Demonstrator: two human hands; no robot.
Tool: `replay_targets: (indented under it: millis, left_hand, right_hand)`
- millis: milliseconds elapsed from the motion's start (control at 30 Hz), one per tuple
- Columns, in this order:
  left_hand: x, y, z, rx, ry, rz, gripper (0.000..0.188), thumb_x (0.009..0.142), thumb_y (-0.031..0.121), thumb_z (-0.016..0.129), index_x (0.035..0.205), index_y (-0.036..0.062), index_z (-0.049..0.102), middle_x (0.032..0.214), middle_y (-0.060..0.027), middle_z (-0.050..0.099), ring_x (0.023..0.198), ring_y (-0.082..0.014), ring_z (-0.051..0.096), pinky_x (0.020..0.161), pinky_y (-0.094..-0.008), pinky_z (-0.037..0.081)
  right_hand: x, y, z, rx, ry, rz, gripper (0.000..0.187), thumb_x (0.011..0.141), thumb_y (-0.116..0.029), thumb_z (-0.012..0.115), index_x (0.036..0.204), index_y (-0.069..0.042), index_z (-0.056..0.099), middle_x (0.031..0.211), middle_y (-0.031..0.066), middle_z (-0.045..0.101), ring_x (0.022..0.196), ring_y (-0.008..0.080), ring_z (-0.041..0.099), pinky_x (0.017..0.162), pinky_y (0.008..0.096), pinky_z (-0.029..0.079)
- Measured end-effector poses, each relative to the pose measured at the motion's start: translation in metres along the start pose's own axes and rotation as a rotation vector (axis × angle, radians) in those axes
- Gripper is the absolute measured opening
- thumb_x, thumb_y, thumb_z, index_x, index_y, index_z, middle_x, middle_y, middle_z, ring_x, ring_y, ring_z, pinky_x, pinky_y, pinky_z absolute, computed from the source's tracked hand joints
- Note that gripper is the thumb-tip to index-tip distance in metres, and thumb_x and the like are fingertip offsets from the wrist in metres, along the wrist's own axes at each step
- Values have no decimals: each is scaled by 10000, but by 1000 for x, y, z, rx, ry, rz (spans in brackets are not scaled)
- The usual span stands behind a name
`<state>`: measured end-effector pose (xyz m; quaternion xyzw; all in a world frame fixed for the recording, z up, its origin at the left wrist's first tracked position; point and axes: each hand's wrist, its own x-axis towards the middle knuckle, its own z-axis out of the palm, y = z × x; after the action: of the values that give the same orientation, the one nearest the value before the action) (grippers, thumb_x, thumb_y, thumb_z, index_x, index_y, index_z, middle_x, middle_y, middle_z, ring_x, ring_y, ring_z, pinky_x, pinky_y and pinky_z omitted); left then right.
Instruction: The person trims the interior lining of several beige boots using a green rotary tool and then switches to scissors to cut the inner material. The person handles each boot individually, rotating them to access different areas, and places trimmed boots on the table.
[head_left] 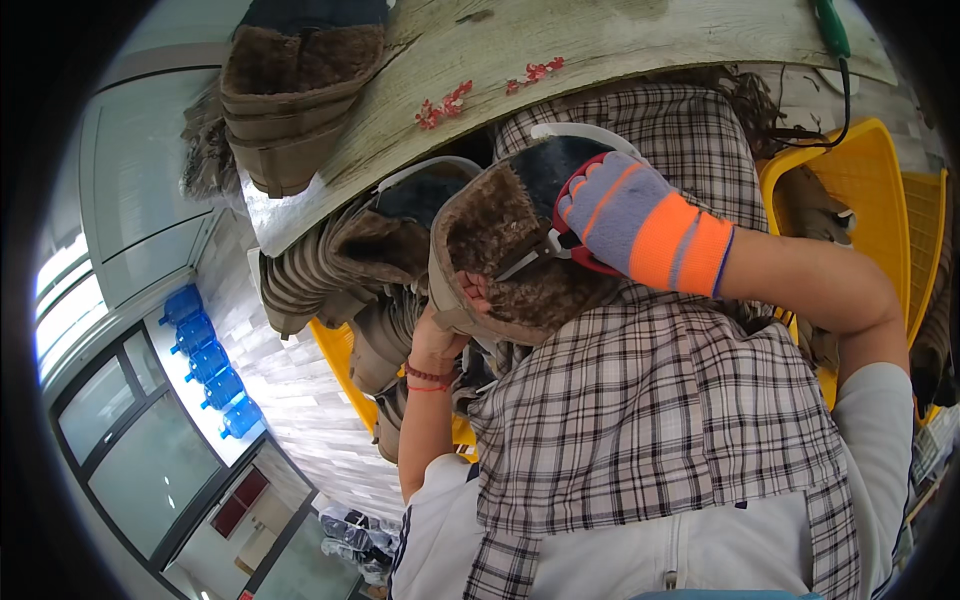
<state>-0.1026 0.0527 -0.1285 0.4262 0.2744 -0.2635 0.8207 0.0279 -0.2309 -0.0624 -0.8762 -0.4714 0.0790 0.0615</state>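
A brown fur-lined cap, with a dark inner panel and a white curved edge, lies over my lap with its furry inside facing up. My bare left hand, with red bracelets on the wrist, grips its left rim, and the fingertips show against the fur. My right hand, in a grey and orange striped glove, is closed round red-handled scissors. Their blades point left over the fur, close to my left fingertips. Whether the blades touch the fur I cannot tell.
Nested caps hang together left of my work. More are stacked on the worn table, beside red scraps. Yellow baskets stand at my right. A green-handled tool trails a black cord. Blue water bottles line the wall.
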Motion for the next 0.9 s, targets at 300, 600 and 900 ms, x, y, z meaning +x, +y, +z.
replay_targets:
  millis: [300,600,900]
  left_hand:
    - [-2,3,6,23,28,-17,344,710,-101,676,1021,0,570,914,-36,574,848,-118,567,715,-211,495]
    - [-8,1,-2,-3,8,21,251,810,0,619,1055,-10,568,928,-49,596,867,-133,594,735,-246,498]
    - [-82,109,119,785,176,559,254,815,40,590,1063,-18,595,1008,-60,618,845,-114,596,766,-236,471]
  right_hand:
    - [4,-1,-16,-15,-82,15,175,698,-223,666,809,-87,663,724,60,635,706,218,631,618,334,471]
    - [-32,38,-10,258,92,160,317,664,-328,760,882,-123,653,782,59,634,796,256,612,731,352,483]
    - [-69,96,-21,280,612,499,328,646,-239,769,868,-67,600,814,134,613,752,332,589,638,395,479]
